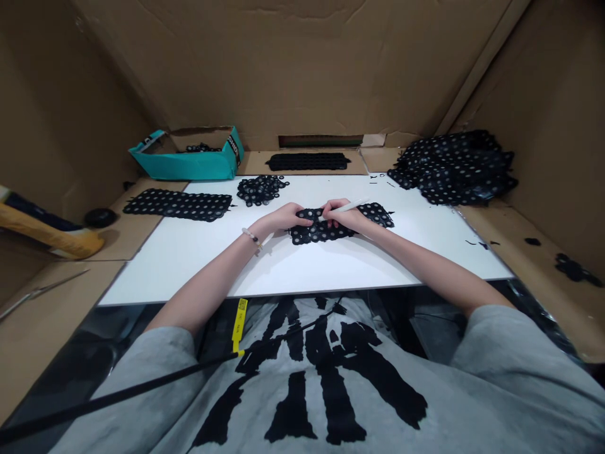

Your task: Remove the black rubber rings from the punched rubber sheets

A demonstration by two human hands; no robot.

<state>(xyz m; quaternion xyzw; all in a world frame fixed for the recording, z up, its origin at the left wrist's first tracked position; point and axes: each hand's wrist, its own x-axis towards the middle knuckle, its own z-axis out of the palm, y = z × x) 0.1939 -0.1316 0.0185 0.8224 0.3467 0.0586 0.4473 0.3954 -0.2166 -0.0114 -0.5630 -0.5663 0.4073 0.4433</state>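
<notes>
In the middle of the white board (203, 265) lies a black sheet of joined rings (307, 236) with pale round centres. My left hand (283, 217) grips its left upper edge, with thumb and fingers on the rings. A slim white pen-like tool (354, 205) is pinched in my right hand (347, 219), its tip low over the sheet between both hands. The right hand hides part of the sheet's middle. Just beyond my left hand sits a loose pile of small black rings (259, 190).
Another ringed sheet (177, 204) lies at the left, a stack of dark strips (307, 161) at the back. A teal box (189, 165) holds black rings. Black sheets are heaped (454, 167) at the back right. Scissors (42, 291) lie far left. Cardboard walls (302, 69) enclose the place.
</notes>
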